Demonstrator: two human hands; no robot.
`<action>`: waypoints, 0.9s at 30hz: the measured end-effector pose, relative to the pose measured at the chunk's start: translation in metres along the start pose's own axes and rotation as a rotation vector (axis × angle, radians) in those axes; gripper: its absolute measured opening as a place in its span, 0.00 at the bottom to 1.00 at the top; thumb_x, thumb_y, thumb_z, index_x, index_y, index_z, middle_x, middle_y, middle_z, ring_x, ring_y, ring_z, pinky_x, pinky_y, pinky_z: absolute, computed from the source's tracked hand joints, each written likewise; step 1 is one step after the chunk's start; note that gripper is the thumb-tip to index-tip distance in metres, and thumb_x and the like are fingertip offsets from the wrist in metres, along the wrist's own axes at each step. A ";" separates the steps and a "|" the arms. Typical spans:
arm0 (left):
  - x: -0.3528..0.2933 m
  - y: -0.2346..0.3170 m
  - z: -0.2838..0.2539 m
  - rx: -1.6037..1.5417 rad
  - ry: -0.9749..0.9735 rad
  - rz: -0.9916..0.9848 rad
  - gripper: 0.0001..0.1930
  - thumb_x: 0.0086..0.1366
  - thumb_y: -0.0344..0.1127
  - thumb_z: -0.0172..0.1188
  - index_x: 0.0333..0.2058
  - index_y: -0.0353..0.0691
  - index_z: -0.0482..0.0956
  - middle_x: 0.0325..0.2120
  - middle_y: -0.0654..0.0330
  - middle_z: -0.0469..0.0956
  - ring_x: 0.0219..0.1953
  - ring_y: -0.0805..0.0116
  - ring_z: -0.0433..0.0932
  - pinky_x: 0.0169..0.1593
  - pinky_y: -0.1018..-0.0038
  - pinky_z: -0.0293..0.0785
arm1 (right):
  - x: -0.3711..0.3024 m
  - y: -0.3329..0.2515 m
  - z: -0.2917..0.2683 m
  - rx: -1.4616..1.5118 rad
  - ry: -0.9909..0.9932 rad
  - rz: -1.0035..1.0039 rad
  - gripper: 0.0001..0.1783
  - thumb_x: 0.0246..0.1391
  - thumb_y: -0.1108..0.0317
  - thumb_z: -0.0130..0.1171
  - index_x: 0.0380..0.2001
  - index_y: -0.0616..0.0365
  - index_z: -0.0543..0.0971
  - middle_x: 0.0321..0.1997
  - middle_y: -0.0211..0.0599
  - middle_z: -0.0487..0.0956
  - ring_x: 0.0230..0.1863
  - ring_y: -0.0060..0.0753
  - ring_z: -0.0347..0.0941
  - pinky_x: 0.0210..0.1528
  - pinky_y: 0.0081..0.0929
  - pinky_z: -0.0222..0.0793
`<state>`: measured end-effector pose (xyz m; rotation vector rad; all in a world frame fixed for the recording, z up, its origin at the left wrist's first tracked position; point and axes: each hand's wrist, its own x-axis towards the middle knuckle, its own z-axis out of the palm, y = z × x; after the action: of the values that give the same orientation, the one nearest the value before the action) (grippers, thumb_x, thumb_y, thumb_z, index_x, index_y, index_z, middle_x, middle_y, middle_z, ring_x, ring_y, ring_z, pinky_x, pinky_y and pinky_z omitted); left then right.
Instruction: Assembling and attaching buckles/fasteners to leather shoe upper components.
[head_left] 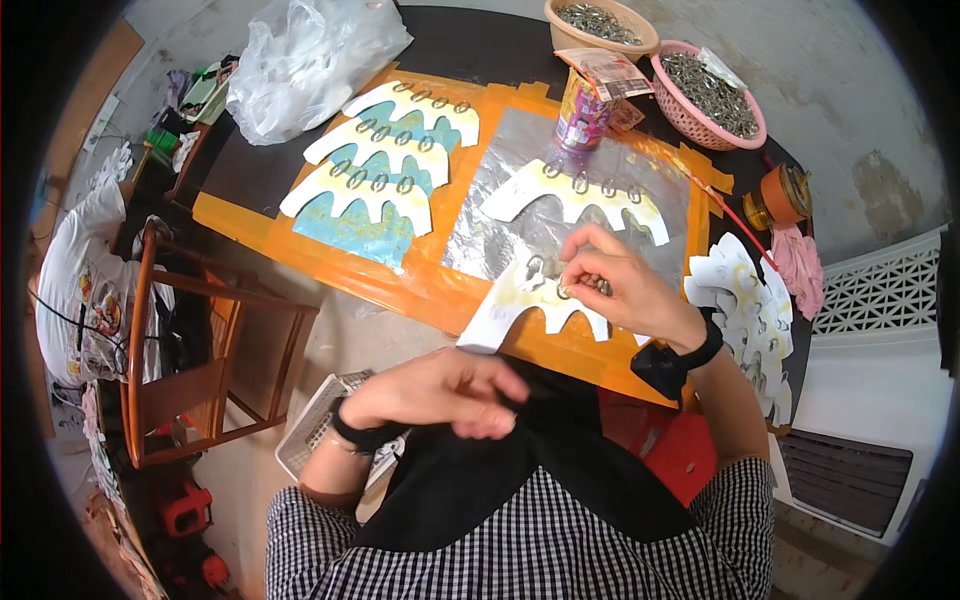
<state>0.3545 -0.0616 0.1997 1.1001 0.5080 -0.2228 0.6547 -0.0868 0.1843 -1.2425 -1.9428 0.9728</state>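
Note:
My right hand (622,285) is closed over a white scalloped piece (490,312) with yellowish patches at the table's near edge. Thumb and forefinger pinch an oval metal ring against one of its tabs, and several more rings sit under the curled fingers. One ring (535,266) lies on the tab to the left. My left hand (460,393) hovers over my lap, fingers apart and slightly blurred, with nothing visible in it. Beyond my right hand, another scalloped piece (520,192) bears a ring on each tab. Similar ringed pieces (360,198) lie in overlapping rows at the left.
A pink basket (672,95) and a beige bowl (553,14) of metal rings stand at the back beside a colourful cup (583,118). Scalloped pieces are piled (740,290) at the right. A plastic bag (300,70) sits back left; a wooden chair (165,400) stands left.

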 end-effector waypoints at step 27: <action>0.089 0.012 -0.021 0.790 0.783 0.653 0.22 0.53 0.27 0.71 0.48 0.43 0.78 0.38 0.62 0.84 0.45 0.55 0.77 0.51 0.62 0.74 | -0.003 0.005 0.017 -0.647 0.115 -0.571 0.09 0.42 0.73 0.67 0.30 0.58 0.79 0.40 0.32 0.75 0.49 0.36 0.75 0.51 0.37 0.70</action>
<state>0.4303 -0.0308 0.1576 2.0764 0.7377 0.6694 0.6445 -0.0927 0.1707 -0.9187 -2.4044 -0.0251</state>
